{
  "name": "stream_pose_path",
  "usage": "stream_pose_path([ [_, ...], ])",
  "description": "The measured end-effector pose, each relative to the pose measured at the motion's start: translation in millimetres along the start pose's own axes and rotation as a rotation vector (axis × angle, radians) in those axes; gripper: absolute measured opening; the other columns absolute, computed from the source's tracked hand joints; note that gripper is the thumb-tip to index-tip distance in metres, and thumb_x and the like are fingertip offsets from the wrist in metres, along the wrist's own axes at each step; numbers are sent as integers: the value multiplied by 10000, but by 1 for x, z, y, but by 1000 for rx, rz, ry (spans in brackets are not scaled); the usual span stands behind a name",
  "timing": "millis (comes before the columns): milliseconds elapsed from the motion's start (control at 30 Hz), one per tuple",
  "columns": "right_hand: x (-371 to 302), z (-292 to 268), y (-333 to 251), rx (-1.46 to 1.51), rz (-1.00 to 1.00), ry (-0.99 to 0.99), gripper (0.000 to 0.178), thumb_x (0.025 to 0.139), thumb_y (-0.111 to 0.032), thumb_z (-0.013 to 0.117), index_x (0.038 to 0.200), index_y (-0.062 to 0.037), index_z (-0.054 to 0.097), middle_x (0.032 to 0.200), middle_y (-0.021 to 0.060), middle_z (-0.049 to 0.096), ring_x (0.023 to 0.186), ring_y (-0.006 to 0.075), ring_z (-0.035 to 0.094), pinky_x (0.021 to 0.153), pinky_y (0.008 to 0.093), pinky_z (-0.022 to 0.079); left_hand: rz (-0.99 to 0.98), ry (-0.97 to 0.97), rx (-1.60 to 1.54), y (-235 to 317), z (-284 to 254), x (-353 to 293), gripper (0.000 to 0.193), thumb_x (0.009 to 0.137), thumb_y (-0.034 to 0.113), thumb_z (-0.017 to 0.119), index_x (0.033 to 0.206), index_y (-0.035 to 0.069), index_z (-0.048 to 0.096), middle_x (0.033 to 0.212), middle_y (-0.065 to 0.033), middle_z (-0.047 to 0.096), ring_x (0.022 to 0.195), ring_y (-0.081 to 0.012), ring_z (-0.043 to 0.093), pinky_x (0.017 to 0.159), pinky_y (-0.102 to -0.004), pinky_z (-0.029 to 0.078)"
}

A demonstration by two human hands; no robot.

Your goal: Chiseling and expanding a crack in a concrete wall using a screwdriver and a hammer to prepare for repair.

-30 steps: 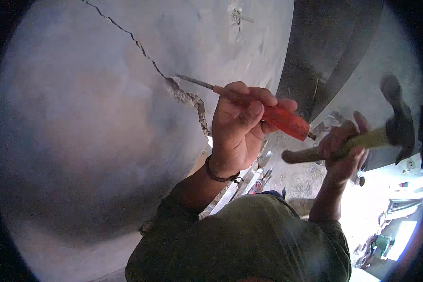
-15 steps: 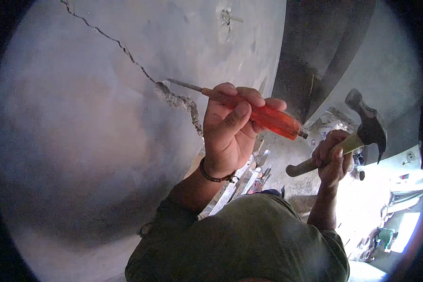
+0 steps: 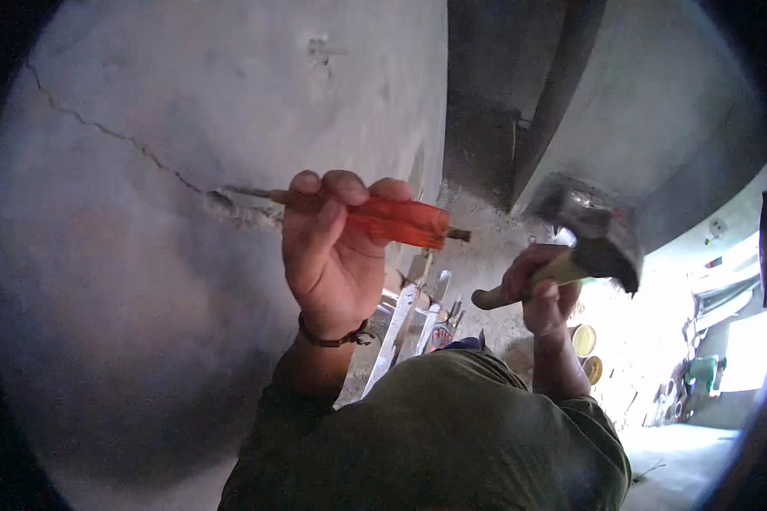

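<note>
My left hand [image 3: 332, 255] is closed round the red translucent handle of a screwdriver [image 3: 400, 223]. Its thin shaft points left, the tip at or close to the upper end of a chipped-out groove [image 3: 247, 213] in the grey plaster wall; whether it touches I cannot tell. A narrow crack [image 3: 119, 134] runs up and left from that groove. My right hand [image 3: 544, 285] grips a claw hammer [image 3: 596, 234] by its pale handle, the dark head raised to the right of the screwdriver's butt end and apart from it. The hammer head is slightly blurred.
The grey plaster wall [image 3: 128, 298] fills the left side. A small hole with a stub of pipe [image 3: 320, 51] sits higher up on it. Pale wooden boards or a ladder [image 3: 396, 332] stand below my left forearm. Round containers [image 3: 584, 341] lie beyond my right arm, near bright light.
The view has shifted, so wall and hands appear further left. The screwdriver has turned closer to level, and the hammer head is nearer its butt end. Both hands keep their grips.
</note>
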State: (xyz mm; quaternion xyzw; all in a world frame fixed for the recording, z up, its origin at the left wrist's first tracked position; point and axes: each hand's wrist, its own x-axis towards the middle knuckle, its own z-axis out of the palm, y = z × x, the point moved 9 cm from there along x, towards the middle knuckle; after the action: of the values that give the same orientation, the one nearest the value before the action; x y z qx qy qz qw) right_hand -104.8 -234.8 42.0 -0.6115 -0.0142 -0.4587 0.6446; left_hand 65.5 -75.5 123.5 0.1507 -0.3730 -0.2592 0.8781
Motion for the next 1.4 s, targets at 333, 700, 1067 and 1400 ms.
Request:
stream_pose_path([
  [333, -11, 38, -27, -609, -249, -214, 468, 941, -391, 438, 624, -52, 500, 639, 74, 524, 513, 180, 467, 494, 280, 382, 47, 2, 46, 10, 9, 3, 172, 951, 123, 383, 1061, 87, 511, 1016, -55, 554, 1065, -274, 560, 774, -537, 511],
  [700, 3, 21, -23, 288, -183, -64, 361, 902, -396, 530, 1019, -76, 408, 632, 59, 439, 433, 130, 400, 378, 270, 369, -137, 150, 33, -25, -6, -21, 187, 888, 114, 479, 1074, 124, 477, 847, -71, 551, 838, -317, 623, 718, -511, 535],
  [1067, -55, 13, 75, 130, 578, 92, 229, 884, -185, 516, 1018, -35, 406, 555, 27, 444, 380, 107, 407, 348, 245, 368, -35, 75, 90, -17, -21, -34, 217, 969, 215, 385, 1156, 106, 378, 1076, -163, 545, 1062, -380, 563, 860, -521, 521],
  [1400, -32, -2, 47, 40, 215, 27, 357, 877, -369, 584, 837, -42, 447, 569, 44, 473, 448, 118, 442, 415, 261, 379, 21, 74, -8, -10, -13, -30, 220, 949, 167, 448, 1146, 93, 385, 1009, -161, 569, 992, -363, 601, 862, -510, 527],
])
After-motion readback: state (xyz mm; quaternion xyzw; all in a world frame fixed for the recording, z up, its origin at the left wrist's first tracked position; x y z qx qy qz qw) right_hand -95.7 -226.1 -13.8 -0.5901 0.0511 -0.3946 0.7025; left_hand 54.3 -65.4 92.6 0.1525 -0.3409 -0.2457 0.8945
